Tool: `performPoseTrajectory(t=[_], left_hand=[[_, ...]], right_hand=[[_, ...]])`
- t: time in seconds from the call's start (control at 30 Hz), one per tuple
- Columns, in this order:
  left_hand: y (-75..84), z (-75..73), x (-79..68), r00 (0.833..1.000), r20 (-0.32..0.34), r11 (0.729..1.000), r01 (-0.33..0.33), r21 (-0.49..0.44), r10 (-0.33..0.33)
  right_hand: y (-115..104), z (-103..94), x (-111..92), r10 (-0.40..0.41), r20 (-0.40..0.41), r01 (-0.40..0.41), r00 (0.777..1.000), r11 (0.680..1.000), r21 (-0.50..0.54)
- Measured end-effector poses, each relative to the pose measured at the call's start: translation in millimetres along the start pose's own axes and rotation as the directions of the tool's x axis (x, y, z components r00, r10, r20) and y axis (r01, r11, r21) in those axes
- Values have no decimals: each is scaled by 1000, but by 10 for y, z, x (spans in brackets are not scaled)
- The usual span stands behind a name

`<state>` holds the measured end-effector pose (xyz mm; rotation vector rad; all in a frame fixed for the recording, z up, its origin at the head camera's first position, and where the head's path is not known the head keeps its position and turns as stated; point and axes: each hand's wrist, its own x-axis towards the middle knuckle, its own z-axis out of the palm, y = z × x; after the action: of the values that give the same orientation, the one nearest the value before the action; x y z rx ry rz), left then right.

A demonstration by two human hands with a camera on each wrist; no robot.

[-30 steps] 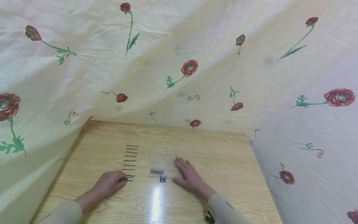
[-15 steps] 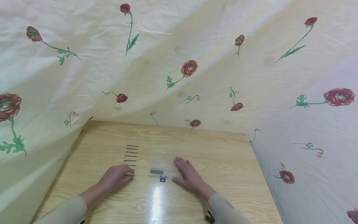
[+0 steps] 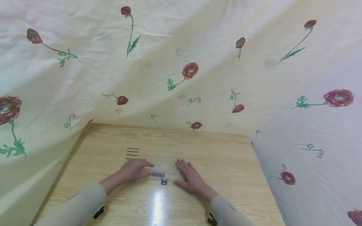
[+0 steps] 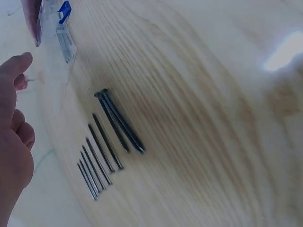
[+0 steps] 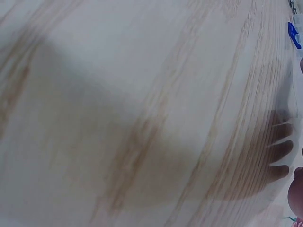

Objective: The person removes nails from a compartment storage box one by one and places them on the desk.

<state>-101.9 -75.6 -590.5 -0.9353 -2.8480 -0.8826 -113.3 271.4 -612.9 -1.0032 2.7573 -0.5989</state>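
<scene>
A clear plastic box (image 3: 165, 160) with a blue latch (image 3: 164, 181) lies on the table. Several nails (image 3: 157, 174) rest together in its near left compartment. My left hand (image 3: 131, 171) reaches over to the box's left side, thumb and index finger apart, with nothing visible between them. The left wrist view shows its other fingers loosely bent. Below it lies a row of loose nails (image 4: 103, 144), the nearer ones bunched together; the hand hides part of this row in the head view. At the box's right edge, my right hand (image 3: 192, 179) rests with fingers spread.
The wood-grain table (image 3: 226, 163) is enclosed at the back and sides by floral cloth (image 3: 215, 81). A bright light reflection (image 3: 157, 207) lies on the tabletop in front of the box.
My left hand has moved right and slightly away from me, from the near end of the nail row to the box, and its fingers have spread. The right hand has stayed in place.
</scene>
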Motion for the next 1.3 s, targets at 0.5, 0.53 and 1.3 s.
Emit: performPoseTrajectory(t=[0.5,0.53,1.3], left_hand=[[68,121,313,978,186,995,-99,11,95],[64,122,318,977,189,995,-104,15,99],[-30,165,502,927,318,967,-238,87,199]], right_hand=[[8,45,28,19,10,-19,1000,1000,-14],[9,47,31,18,8,-18,1000,1000,-16],[-8,33,49,42,-11,-41,999,999,12]])
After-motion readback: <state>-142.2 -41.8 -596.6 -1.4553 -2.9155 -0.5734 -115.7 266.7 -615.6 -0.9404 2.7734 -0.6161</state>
